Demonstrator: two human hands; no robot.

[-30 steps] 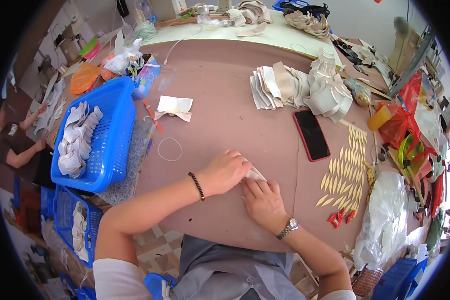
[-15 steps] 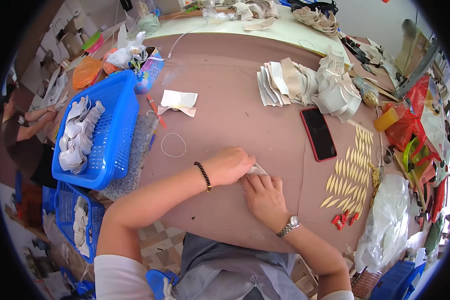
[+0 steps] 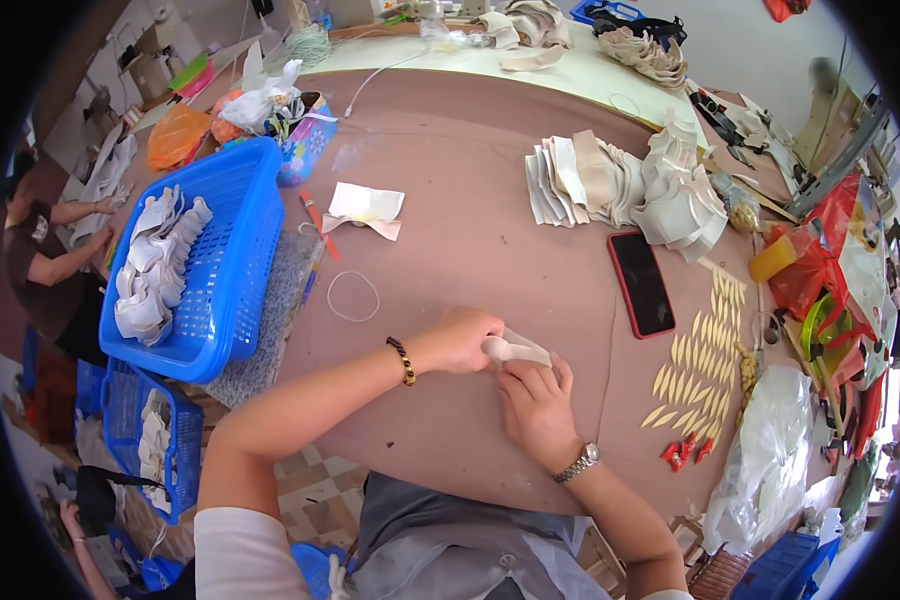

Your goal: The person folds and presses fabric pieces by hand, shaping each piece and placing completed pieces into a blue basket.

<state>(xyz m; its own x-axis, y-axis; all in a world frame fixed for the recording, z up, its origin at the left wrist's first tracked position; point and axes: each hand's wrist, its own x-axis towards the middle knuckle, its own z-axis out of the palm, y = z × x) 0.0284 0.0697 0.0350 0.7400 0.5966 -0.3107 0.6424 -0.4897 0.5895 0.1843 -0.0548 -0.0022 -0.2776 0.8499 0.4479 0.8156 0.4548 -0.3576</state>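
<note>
The left hand (image 3: 465, 341) pinches one end of a small pale strip (image 3: 523, 351), and the right hand (image 3: 541, 405) holds the other end. The strip is between them, over the brown worktop (image 3: 460, 205) (a black phone (image 3: 641, 285) lies off to the right).

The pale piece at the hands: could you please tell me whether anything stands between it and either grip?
Nothing visible does: the left hand and the right hand both touch the pale piece directly.
</note>
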